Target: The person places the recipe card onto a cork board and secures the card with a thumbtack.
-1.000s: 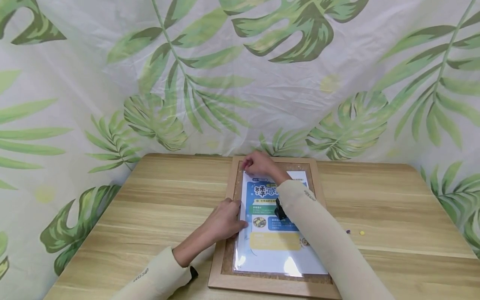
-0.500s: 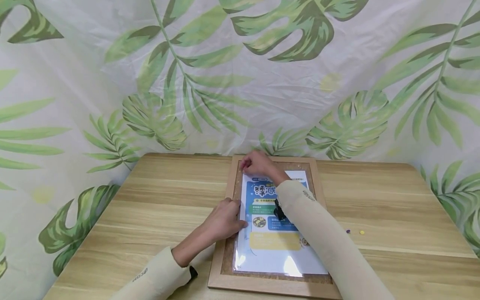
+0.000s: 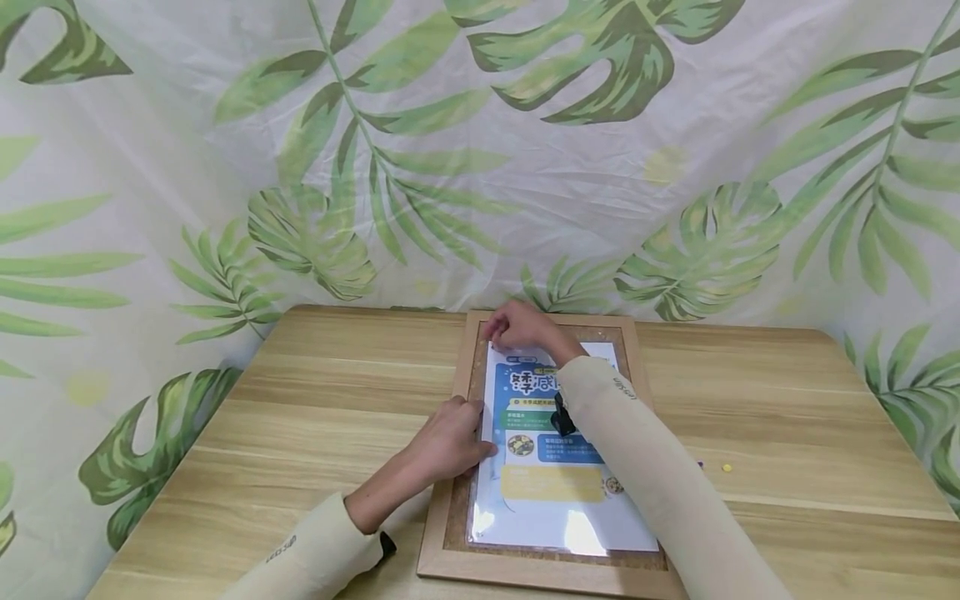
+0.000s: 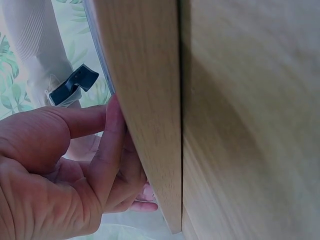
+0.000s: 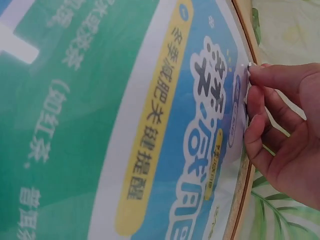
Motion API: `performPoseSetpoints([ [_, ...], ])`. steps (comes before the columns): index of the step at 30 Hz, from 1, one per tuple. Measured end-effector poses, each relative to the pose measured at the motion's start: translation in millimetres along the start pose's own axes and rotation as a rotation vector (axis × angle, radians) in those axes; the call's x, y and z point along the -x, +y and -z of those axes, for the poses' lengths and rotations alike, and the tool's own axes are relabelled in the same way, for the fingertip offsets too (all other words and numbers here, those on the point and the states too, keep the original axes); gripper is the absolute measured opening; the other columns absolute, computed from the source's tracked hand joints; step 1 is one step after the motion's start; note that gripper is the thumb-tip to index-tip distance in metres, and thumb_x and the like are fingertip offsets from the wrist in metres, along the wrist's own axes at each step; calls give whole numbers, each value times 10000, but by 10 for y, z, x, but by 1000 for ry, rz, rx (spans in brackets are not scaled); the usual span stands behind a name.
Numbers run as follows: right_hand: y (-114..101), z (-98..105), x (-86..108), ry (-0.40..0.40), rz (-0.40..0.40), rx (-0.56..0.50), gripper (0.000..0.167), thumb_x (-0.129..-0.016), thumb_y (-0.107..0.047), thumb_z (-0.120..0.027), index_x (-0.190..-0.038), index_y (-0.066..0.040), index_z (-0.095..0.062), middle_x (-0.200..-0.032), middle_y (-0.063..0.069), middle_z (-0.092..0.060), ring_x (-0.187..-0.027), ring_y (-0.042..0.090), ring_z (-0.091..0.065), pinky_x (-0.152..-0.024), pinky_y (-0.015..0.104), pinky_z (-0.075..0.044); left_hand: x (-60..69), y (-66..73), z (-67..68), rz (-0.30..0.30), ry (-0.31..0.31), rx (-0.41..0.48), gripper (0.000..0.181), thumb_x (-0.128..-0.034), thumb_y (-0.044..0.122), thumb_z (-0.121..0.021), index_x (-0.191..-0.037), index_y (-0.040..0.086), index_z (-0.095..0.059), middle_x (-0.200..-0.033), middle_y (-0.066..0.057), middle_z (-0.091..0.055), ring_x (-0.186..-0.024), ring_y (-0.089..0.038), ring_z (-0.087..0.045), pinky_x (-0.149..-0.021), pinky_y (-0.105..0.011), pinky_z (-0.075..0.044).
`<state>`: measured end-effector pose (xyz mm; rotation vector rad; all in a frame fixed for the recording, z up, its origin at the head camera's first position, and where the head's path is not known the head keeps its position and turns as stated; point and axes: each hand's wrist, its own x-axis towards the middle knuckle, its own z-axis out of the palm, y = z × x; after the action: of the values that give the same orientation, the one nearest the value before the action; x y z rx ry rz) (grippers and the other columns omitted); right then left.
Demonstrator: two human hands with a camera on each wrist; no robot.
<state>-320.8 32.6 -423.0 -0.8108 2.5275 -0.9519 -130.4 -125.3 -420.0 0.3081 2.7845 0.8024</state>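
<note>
A laminated poster (image 3: pixel 551 483) with blue, green and yellow panels lies on a cork board (image 3: pixel 457 521) in a wooden frame (image 3: pixel 540 573). My left hand (image 3: pixel 447 437) rests at the poster's left edge, the thumb on its surface and the fingers along the frame. At the poster's upper left corner, my right hand (image 3: pixel 517 327) holds its thumb and forefinger against the board. In the right wrist view a tiny thumbtack (image 5: pixel 249 65) shows at the thumb tip, mostly hidden by the fingers.
A yellow thumbtack (image 3: pixel 727 468) and a dark one (image 3: pixel 701 464), partly behind the right sleeve, lie on the wooden table (image 3: pixel 337 392) right of the frame. A leaf-patterned cloth (image 3: pixel 420 167) hangs behind the table.
Both hands stay in the same places, with only a slight shift of the right fingers and forearm. The head view has moved a little, and the right sleeve now partly covers the dark thumbtack.
</note>
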Motion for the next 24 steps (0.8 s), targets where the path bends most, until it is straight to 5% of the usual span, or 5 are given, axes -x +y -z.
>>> performPoseSetpoints([
  [14,-1,-11,-14,13,19,38,257,-906,21,-763,-1154,-35,-808,-1043,97,-812,-976,200,-749,-879,262,-582,-4,-5,-4,6,-8,17,560,-905,95,-858,-1368,-119,-627,-1060,-200,-606,-820,-228,-593,-539,-257,-534],
  [24,-11,-40,-45,65,-1,105,250,-908,-26,-723,-1124,-82,-833,-1015,58,-820,-852,119,-684,-764,193,-500,-1,-14,-2,2,-17,21,540,-913,87,-850,-1363,-114,-631,-1054,-190,-601,-826,-226,-593,-542,-251,-531],
])
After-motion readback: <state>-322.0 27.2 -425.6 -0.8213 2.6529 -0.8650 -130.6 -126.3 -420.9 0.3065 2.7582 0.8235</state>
